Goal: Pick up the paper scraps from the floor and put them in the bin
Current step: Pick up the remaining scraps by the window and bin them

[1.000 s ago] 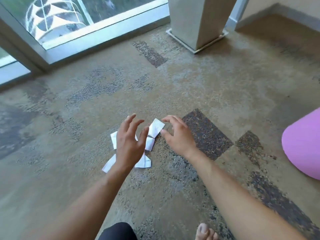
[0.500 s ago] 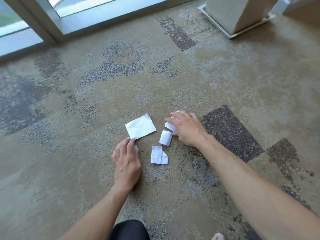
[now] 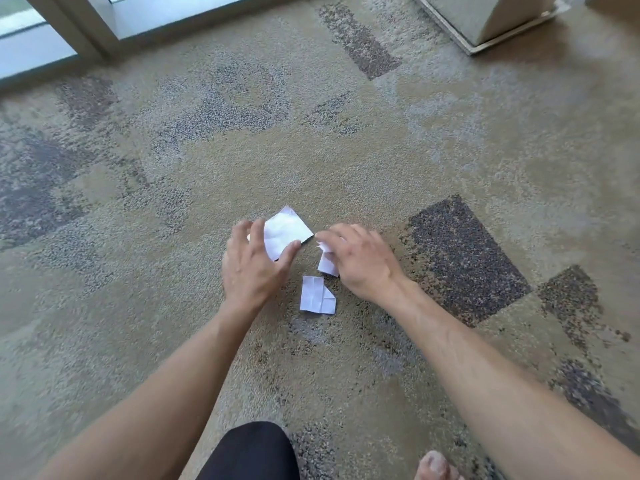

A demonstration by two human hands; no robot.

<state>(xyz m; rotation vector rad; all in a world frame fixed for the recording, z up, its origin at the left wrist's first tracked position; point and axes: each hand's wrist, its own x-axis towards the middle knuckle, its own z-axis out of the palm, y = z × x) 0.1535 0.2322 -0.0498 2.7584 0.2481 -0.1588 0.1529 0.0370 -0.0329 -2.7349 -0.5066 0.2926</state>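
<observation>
3 white paper scraps show on the patterned carpet floor [image 3: 450, 140]. The largest scrap [image 3: 285, 232], creased and roughly square, sits between the thumb and fingers of the left hand [image 3: 254, 268], which are spread and curved around its near edge; the thumb touches its lower corner, though motion blur makes it hard to say whether the sheet is truly gripped. A small scrap [image 3: 328, 263] lies just beside the right hand [image 3: 363, 263], partly under its fingers, which are curled down onto it and seem to pinch a crumpled white bit at their tips. A folded scrap [image 3: 317, 295] lies flat and free on the carpet, nearer the person, between the 2 wrists. A black-clad knee [image 3: 254, 452] and bare toes [image 3: 437, 465] show at the bottom edge. A window frame [image 3: 90, 32] crosses the top left, and a pale pillar base [image 3: 498, 26] stands at the top right.
</observation>
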